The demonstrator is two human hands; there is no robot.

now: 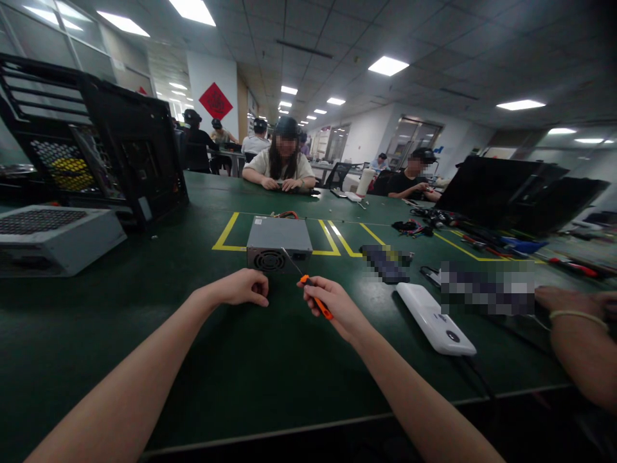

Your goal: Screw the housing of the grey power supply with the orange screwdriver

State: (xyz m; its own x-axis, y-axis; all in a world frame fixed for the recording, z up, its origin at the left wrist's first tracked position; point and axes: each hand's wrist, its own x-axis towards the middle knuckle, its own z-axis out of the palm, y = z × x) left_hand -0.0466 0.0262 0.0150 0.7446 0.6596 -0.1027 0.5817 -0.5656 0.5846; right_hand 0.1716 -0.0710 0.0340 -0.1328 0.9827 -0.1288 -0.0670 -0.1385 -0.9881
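My right hand (335, 303) grips a screwdriver (317, 298) by its orange and black handle. Its thin shaft points up and to the left, its tip overlapping the front of a grey computer power supply (279, 235) in my view; whether they touch I cannot tell. That box sits on the green table with its fan grille and socket facing me and coloured cables behind it. Just in front of its left corner is my left hand (245, 287), fingers curled in and low over the table; whatever they may hold is hidden.
Another power supply (91, 241) and a black computer case (106, 138) stand at left. On the right lie a white power bank (436, 319), a dark blurred device (385, 262) and cables. A co-worker's hand (569, 302) rests at far right; another person (279, 161) sits opposite.
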